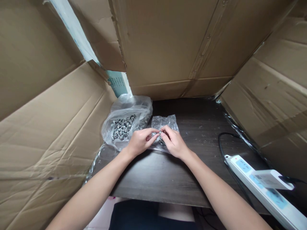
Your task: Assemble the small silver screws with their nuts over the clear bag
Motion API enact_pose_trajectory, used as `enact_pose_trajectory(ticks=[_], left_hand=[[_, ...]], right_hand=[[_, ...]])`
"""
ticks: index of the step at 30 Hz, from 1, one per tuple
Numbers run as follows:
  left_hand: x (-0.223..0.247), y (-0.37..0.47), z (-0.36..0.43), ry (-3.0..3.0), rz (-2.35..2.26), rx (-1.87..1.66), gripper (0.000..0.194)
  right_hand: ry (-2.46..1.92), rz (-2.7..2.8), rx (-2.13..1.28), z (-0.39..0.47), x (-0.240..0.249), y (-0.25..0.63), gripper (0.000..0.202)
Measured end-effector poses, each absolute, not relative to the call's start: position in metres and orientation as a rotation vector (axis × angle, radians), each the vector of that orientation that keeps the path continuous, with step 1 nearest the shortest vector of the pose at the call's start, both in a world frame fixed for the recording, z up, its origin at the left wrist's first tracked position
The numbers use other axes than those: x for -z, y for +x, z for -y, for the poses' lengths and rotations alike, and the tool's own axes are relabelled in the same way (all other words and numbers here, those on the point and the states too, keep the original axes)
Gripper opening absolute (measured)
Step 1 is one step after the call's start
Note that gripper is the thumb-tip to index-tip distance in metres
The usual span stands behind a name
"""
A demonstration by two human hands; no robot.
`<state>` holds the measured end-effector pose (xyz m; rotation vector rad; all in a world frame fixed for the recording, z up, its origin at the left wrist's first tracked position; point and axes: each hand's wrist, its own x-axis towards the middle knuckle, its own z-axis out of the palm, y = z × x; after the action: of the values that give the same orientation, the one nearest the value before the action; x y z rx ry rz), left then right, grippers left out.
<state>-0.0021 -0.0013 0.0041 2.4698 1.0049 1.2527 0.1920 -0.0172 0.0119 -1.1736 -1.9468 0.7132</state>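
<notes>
My left hand [141,140] and my right hand [174,140] meet over a small clear plastic bag [165,120], thumbs and forefingers pinched. Between the fingertips is a small shiny metal piece [160,132]; its exact shape is too small to make out, and the fingers hide part of it. A few more metal pieces [162,141] lie on the small bag just below, partly covered by my right hand. Left of my hands, a large clear plastic bag [128,100] lies open, showing many short metal screws [122,127].
The dark wooden table [168,179] is enclosed by cardboard walls [177,44] at the back and both sides. On the right lie a white power strip [261,188] with a white plug-in adapter [272,179] and a black cable [219,143].
</notes>
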Motion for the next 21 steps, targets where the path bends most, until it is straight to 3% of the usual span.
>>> enact_pose_trajectory(ticks=[6,14,21], left_hand=[[-0.0037,-0.0023,0.0011,2.473,-0.997,-1.249,0.020],[-0.0053,-0.0021,0.0013,2.467,-0.997,-1.267,0.019],[-0.0041,-0.0024,0.0011,2.468,-0.993,-1.248,0.017]], right_hand=[[-1.166,1.969,-0.699,0.0167,-0.0117,0.1912,0.022],[-1.168,1.938,-0.711,0.0177,-0.0109,0.1919,0.011],[-1.154,1.966,-0.692,0.0157,-0.0085,0.1916,0.023]])
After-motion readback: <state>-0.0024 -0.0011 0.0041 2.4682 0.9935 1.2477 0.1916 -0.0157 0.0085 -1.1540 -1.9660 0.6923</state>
